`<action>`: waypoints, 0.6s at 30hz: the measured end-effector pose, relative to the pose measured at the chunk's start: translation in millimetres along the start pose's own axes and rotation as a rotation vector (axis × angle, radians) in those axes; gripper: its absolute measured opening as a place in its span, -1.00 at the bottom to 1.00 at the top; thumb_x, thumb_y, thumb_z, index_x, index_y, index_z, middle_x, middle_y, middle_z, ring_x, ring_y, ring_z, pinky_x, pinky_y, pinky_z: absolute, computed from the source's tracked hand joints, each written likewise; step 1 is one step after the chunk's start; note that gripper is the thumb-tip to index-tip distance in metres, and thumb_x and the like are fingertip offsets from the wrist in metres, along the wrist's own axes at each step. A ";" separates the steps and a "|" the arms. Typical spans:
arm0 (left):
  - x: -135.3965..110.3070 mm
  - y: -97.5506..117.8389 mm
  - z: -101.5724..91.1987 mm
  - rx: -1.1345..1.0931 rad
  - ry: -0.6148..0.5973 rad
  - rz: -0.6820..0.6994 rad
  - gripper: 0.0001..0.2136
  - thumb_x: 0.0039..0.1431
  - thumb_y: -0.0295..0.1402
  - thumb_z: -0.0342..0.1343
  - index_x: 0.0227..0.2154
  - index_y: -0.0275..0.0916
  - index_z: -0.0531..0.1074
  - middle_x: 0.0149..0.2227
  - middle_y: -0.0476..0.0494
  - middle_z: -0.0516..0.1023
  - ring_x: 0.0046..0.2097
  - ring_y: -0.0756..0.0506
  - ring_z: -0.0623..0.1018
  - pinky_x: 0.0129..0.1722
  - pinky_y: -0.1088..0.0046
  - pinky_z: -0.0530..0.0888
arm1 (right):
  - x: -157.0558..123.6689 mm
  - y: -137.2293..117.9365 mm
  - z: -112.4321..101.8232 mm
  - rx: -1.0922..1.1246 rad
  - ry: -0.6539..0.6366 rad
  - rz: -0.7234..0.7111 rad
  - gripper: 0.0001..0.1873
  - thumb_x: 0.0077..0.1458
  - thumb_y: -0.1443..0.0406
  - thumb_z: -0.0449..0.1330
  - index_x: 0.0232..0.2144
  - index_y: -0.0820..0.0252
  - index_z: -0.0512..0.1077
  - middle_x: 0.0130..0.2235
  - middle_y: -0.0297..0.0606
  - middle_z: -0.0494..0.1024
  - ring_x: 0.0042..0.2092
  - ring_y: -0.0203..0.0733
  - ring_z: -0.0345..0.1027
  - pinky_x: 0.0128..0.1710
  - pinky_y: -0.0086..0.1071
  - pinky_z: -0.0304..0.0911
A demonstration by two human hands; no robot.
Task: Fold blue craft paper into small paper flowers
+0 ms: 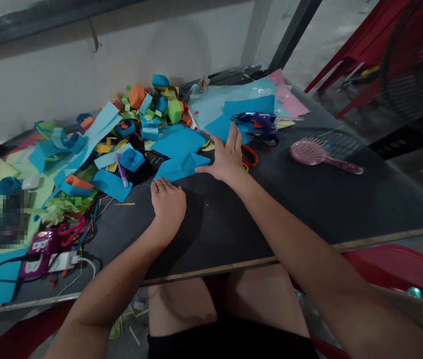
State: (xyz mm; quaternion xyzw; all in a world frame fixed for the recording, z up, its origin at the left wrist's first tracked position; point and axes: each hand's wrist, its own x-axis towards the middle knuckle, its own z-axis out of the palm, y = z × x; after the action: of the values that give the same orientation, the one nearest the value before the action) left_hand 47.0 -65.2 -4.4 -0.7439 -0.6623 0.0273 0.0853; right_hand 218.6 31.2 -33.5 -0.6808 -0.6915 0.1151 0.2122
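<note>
Our right hand lies open and palm down with the fingers stretched forward. Its thumb rests on a folded sheet of bright blue paper, which lies flat on the dark grey tabletop, just ahead of us near the middle. Our left hand rests nearer to us, palm down on the bare tabletop with the fingers together and slightly bent, gripping nothing. Its fingertips come close to the sheet's near edge, and we cannot tell whether they touch it.

Just right of the right hand we see red-handled scissors, partly hidden by it. Beyond them a blue hot-glue gun lies on more blue sheets. Farther right, well apart, lies a pink plastic hairbrush. Left of the sheet, a purple marker pen lies at the edge of a heap of coloured paper scraps and folded pieces. At the near left edge sits a purple device with a black cable.
</note>
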 end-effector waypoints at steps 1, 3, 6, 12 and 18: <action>0.4 -0.1 1.2 -0.028 0.033 0.029 -0.56 0.35 -0.42 -0.15 0.11 -0.68 0.37 0.20 -0.66 0.32 0.27 -0.40 0.35 0.24 0.03 0.31 | -0.5 -1.1 -1.0 0.001 -0.006 -0.005 0.21 -0.24 -0.18 0.40 0.32 0.23 0.04 0.44 0.02 -0.50 0.40 0.50 -0.67 0.32 0.35 -0.32; 1.5 0.5 3.4 -0.097 0.058 0.099 -0.57 0.35 -0.40 -0.14 0.14 -0.57 0.37 0.24 -0.54 0.31 0.28 -0.35 0.34 0.25 0.08 0.31 | -1.5 -3.1 -2.3 0.011 -0.019 -0.019 0.17 -0.22 -0.12 0.42 0.31 0.21 0.06 0.44 0.00 -0.48 0.40 0.49 -0.66 0.33 0.35 -0.32; 4.0 1.7 5.8 -0.153 0.032 0.153 -0.55 0.35 -0.36 -0.12 0.20 -0.52 0.30 0.24 -0.49 0.33 0.26 -0.35 0.37 0.16 0.15 0.41 | -2.2 -5.0 -3.1 0.045 -0.029 -0.063 0.04 -0.17 -0.04 0.44 0.27 0.15 0.15 0.44 -0.07 -0.42 0.41 0.48 -0.63 0.33 0.36 -0.31; 11.4 -4.0 6.9 -0.161 0.046 0.183 -0.59 0.35 -0.36 -0.11 0.13 -0.47 0.39 0.19 -0.45 0.41 0.22 -0.34 0.42 0.14 0.15 0.42 | 5.5 1.0 -12.1 0.204 -0.081 -0.394 -0.46 -0.03 0.14 0.39 0.03 0.03 0.46 0.37 -0.17 0.10 0.40 0.26 -0.16 0.33 0.23 -0.06; 25.9 -23.3 9.2 -0.260 0.082 0.232 -0.69 0.34 -0.26 -0.03 -0.28 -0.32 0.58 -0.11 -0.31 0.63 -0.07 -0.23 0.62 -0.12 0.29 0.54 | 16.0 15.3 -22.0 0.412 0.037 -0.342 -0.70 0.23 0.22 0.11 -0.05 0.11 0.53 -0.05 -0.11 0.59 -0.06 0.00 0.49 -0.01 -0.05 0.41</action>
State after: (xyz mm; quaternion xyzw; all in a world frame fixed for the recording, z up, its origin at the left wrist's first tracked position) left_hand 25.9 -36.2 -7.9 -0.8207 -0.5658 -0.0791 0.0116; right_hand 242.4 44.9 -18.7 -0.4986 -0.7543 0.2036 0.3754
